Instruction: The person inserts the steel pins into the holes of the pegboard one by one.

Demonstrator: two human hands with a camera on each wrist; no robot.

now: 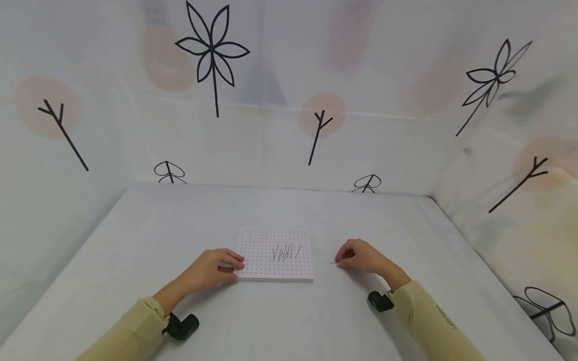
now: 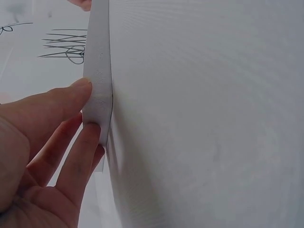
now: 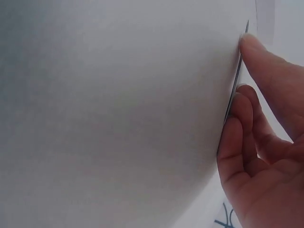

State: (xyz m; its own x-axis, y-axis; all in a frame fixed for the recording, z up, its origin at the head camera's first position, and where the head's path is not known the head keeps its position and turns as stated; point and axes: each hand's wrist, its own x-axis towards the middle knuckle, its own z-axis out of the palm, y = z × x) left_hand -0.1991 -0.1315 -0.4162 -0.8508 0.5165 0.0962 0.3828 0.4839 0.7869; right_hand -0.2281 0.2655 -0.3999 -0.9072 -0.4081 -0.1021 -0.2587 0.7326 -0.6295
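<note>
A white perforated board (image 1: 275, 271) lies on the table, with several thin dark pins (image 1: 286, 251) standing at various slants in its right half. My left hand (image 1: 214, 271) holds the board's near left corner. In the left wrist view, the thumb (image 2: 78, 90) and fingers (image 2: 85, 147) meet the board's side (image 2: 99, 102). To the right of the board, my right hand (image 1: 358, 256) grips a slim metal needle (image 3: 236, 78) low over the table. Its pointed end extends past the thumb (image 3: 259, 52), while curled fingers cover its other end.
White cloth covers the table (image 1: 280, 326). Behind it hangs a pale backdrop (image 1: 271, 140) with black plant drawings. A dark wrist device (image 1: 180, 327) sits under the left forearm, another device (image 1: 380, 301) beside the right wrist.
</note>
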